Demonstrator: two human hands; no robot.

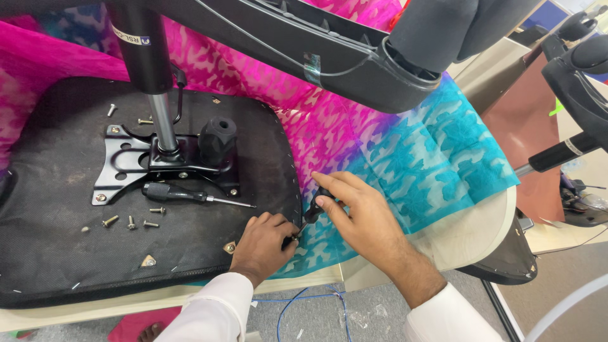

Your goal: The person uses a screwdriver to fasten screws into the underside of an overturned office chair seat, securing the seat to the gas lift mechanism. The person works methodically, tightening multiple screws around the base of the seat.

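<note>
A pale worktop (pixel 443 244) filled the middle of the frame, covered with a thin cloth (pixel 418 152), pink at the upper left and turquoise at the right. On the cloth, at the left, an office chair seat (pixel 50 240) lay upside down, with its black fabric underside facing up.

Both hands met at the right edge of the seat, in the lower centre of the frame. The left hand (pixel 263 244) was clenched, knuckles up, pressing on the seat edge; its fingers closed around something small and dark, and I cannot tell what. The right hand (pixel 361 212) came in from the lower right, with the wrist bent, and it was grasping the black handle of a small screwdriver (pixel 313 212), whose tip pointed down toward the left hand.

Further left on the seat, a black metal mounting plate (pixel 130 161) carried the gas lift column (pixel 149 57), which rose to the upper left. A black knob (pixel 217 136) stood beside it. A second screwdriver (pixel 190 196) lay just under the plate, and loose screws (pixel 130 223) were scattered near it. Another chair part (pixel 354 63) hung over the top of the frame.
</note>
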